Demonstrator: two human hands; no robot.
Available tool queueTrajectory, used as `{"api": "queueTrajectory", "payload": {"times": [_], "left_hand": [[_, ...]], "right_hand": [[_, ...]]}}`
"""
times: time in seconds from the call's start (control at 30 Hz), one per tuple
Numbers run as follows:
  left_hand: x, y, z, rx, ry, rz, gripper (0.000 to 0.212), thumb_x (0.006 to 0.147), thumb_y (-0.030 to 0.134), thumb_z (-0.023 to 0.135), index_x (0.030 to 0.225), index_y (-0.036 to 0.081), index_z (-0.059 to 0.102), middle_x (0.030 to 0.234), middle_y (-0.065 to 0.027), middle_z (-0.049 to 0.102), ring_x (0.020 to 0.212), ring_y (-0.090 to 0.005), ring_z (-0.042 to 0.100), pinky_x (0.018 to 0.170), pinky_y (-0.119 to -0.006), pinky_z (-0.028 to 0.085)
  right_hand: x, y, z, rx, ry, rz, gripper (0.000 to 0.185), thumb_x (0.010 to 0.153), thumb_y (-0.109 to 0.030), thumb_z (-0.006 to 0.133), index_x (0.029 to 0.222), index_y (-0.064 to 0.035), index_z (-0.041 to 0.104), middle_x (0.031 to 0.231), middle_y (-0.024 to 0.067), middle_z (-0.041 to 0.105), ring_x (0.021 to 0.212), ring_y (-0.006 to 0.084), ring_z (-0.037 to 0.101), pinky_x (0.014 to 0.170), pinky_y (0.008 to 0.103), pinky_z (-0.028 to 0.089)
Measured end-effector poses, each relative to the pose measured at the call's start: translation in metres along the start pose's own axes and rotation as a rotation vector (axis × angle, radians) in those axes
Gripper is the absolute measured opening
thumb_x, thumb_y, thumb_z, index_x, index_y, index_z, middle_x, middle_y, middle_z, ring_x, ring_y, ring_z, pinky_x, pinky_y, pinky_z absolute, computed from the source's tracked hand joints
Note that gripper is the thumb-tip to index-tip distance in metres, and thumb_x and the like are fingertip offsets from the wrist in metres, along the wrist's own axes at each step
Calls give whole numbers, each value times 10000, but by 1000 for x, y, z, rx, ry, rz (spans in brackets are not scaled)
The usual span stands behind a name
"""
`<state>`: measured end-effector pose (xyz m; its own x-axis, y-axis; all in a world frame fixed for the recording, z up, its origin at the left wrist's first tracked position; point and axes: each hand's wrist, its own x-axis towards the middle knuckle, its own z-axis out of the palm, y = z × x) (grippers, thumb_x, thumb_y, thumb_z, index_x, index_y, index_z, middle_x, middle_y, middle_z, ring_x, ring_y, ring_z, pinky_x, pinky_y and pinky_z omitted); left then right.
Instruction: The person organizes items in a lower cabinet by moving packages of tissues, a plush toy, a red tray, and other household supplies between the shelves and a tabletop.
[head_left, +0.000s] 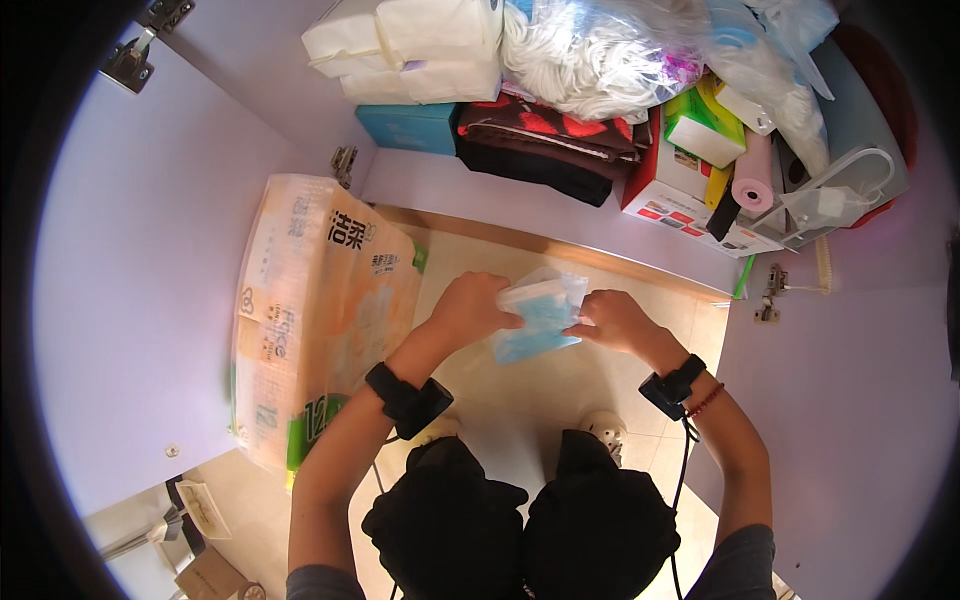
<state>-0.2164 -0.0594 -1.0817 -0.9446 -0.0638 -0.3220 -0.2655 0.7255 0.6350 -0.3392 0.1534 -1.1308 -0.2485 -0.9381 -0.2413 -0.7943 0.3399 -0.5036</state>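
Observation:
Between my hands is a clear plastic bag (538, 315) with light blue and white folded contents, possibly disposable face masks. My left hand (474, 309) pinches its left edge, thumb towards the front. My right hand (613, 321) grips the right edge between thumb and fingers. The bag is held over the tiled floor, in front of an open cabinet. To the left of my left hand stands a large orange plastic-wrapped pack of tissues (360, 292).
Cabinet doors stand open at left (150, 262) and right (832, 420). The shelf holds white tissue packs (420, 52), a blue box (409, 127), folded dark cloth (547, 150), a bag of white cord-like material (585, 60), a white-and-red box (675, 199) and a pink roll (752, 172).

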Motion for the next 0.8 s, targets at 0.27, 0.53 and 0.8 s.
{"api": "queueTrajectory", "payload": {"times": [0.27, 0.53, 0.8], "left_hand": [[-5, 0, -14, -272, 14, 9, 286, 734, 259, 670, 875, 17, 612, 780, -123, 608, 691, -243, 562, 644, -306, 434], [-17, -2, 1, -567, -55, 77, 513, 719, 257, 701, 1136, 40, 495, 1048, -136, 554, 948, -220, 532, 804, -307, 408], [-60, -100, 91, -45, -63, 33, 1049, 589, 372, 781, 1384, 67, 168, 1394, -209, 239, 1252, -345, 311, 1015, -398, 295]], "right_hand": [[-8, -16, -36, 35, 28, 73, 301, 757, -302, 630, 902, -43, 582, 850, 105, 594, 848, 299, 560, 736, 391, 448], [-2, -32, -34, 297, -27, -64, 717, 739, -190, 679, 1350, -141, 308, 1295, 122, 427, 1161, 283, 432, 970, 370, 358], [14, -28, 4, 433, 69, 8, 478, 767, -174, 660, 1181, -25, 475, 1045, 176, 585, 895, 306, 594, 771, 345, 470]]}}
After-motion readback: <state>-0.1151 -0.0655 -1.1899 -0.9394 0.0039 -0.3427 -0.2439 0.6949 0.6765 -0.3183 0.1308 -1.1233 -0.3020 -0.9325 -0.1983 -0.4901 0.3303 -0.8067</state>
